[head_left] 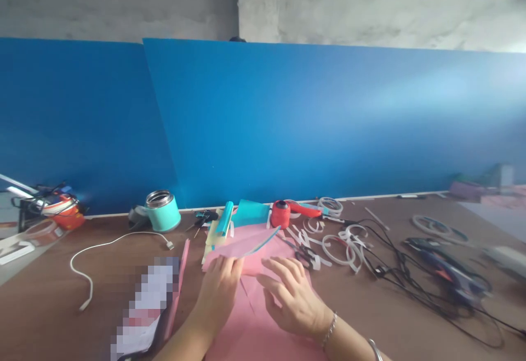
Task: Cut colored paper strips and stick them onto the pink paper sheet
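Note:
Pink paper (263, 331) lies on the brown table, running from the near edge to the middle. Over its far part rises a lifted pink piece with a blue edge (263, 240). My left hand (219, 284) presses its closed fingertips on the near left side of that piece; whether they pinch it is hidden. My right hand (287, 295) rests over the pink paper to the right, fingers spread and slightly curled, holding nothing. Beyond the paper are teal sheets (250, 213), a teal roll (224, 218) and a red tool (280, 215).
A turquoise cup (163, 213), a white cable (119, 238) and a pixelated phone-like object (146, 311) are on the left. Scissors (306, 257), white strips (347, 243), black cords (406, 281) and a glue gun (447, 276) lie right. A blue partition (308, 125) stands behind.

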`<state>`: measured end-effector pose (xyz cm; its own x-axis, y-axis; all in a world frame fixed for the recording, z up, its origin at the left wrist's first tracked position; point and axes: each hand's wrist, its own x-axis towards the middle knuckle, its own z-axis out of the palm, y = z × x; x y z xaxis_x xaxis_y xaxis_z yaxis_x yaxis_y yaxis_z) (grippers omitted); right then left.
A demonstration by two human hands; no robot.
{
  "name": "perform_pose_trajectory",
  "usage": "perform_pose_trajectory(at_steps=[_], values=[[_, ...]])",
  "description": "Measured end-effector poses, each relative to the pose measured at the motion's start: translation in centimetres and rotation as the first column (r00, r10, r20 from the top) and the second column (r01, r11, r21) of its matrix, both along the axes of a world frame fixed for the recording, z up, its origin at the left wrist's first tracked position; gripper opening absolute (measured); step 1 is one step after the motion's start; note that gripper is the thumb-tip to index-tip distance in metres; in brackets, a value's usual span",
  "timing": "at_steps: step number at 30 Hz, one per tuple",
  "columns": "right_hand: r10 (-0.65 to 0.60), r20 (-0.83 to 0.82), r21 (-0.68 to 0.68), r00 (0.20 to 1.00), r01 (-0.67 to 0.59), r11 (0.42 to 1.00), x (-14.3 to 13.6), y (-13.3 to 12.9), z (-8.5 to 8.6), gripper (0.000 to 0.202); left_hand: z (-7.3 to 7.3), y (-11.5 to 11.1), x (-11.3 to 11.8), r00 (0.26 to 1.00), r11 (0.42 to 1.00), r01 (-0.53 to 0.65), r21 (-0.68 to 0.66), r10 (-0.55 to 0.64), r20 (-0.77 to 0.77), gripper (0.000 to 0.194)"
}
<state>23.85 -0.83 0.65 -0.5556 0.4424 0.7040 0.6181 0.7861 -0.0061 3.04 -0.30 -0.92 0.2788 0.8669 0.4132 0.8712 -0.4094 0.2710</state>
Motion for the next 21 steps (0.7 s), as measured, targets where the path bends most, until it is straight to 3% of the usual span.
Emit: perform_pose_trajectory(at_steps=[3, 5, 8, 12, 21], values=[[-0.027, 0.126, -0.139, 0.992, 0.044, 0.989, -0.2, 0.7, -0.2, 0.028, -0.6, 0.1, 1.2, 0.978, 0.989, 0.101, -0.11, -0.119, -0.17, 0.045], [-0.008, 0.199, -0.226, 0.98, 0.054, 0.973, 0.0, 1.6, -0.5, 0.018, -0.6, 0.0, 1.4, 0.978, 0.977, 0.145, -0.158, -0.166, -0.129, 0.036], [-0.011, 0.274, -0.312, 0.962, 0.1, 0.945, 1.0, 2.8, -0.9, 0.023, 0.1, -0.2, 0.6, 0.987, 0.966, 0.155, -0.206, -0.159, -0.002, 0.02], [-0.062, 0.232, -0.395, 0.971, 0.153, 0.906, 2.5, 3.3, -0.9, 0.021, 1.0, -0.1, -0.9, 0.987, 0.958, 0.15, -0.243, -0.132, 0.086, 0.015], [-0.04, 0.03, -0.566, 0.999, 0.05, 0.823, 2.2, 3.3, -1.3, 0.012, 1.1, 0.1, -1.4, 0.97, 0.94, 0.194, -0.28, -0.141, 0.198, 0.019]])
